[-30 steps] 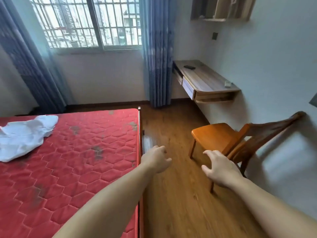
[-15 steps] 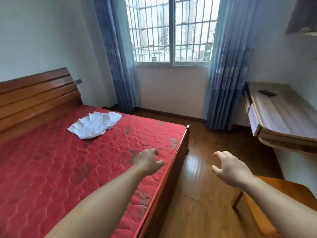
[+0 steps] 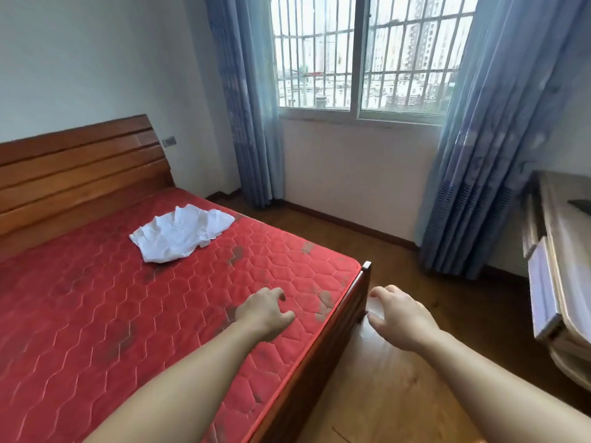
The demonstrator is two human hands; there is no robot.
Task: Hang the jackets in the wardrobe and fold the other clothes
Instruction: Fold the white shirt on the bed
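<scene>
my left hand [image 3: 263, 311] has bare mattress [image 3: 96, 314] ahead up to the white cloth [image 3: 179, 233]. my right hand [image 3: 401, 318] hangs over open floor [image 3: 383, 394], between the bed frame [image 3: 339, 334] and the desk [image 3: 556, 282].

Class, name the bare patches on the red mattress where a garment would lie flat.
Bare mattress runs from the white garment to the foot rail. Left hand hovers there. Only the garment's headboard-side patch is taken.

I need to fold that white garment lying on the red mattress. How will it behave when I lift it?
The white garment lies crumpled with soft creases, so it will probably hang limp and need both hands to spread. It looks thin, so likely light. The quilted mattress may drag on the fabric if you slide it, so lifting seems safer. Both hands, left hand and right hand, are empty.
</scene>
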